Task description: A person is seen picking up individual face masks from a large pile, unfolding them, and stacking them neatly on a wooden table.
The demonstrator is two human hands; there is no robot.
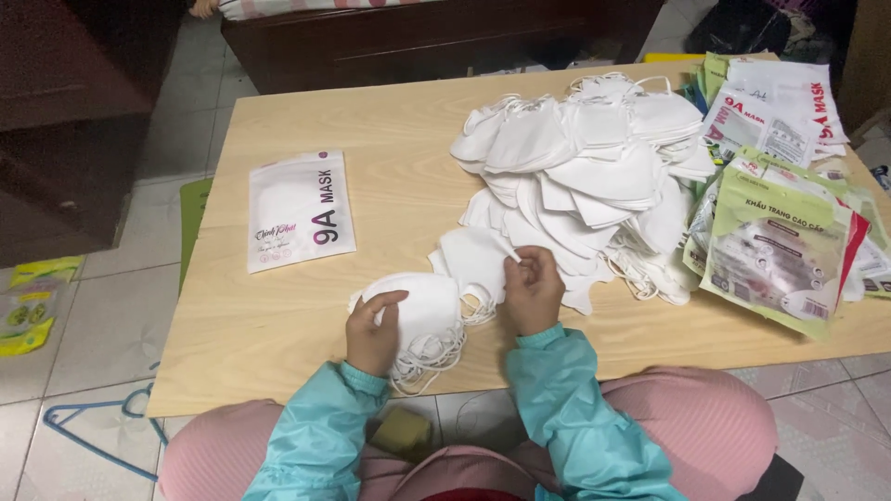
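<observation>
My left hand (373, 332) rests on a small stack of folded white face masks (418, 311) at the near edge of the low wooden table (278, 315). My right hand (533, 289) pinches the edge of another white mask (473, 260) just to the right of that stack. A large loose heap of white masks (585, 162) fills the table's far right. A flat white mask pouch (299, 210) lies alone on the left of the table.
Green and white printed pouches (780, 246) are piled at the table's right edge, with more (775, 111) behind. A dark wooden bench (418, 37) stands beyond the table. On the tiled floor lie a blue hanger (93, 436) and yellow packets (32, 306).
</observation>
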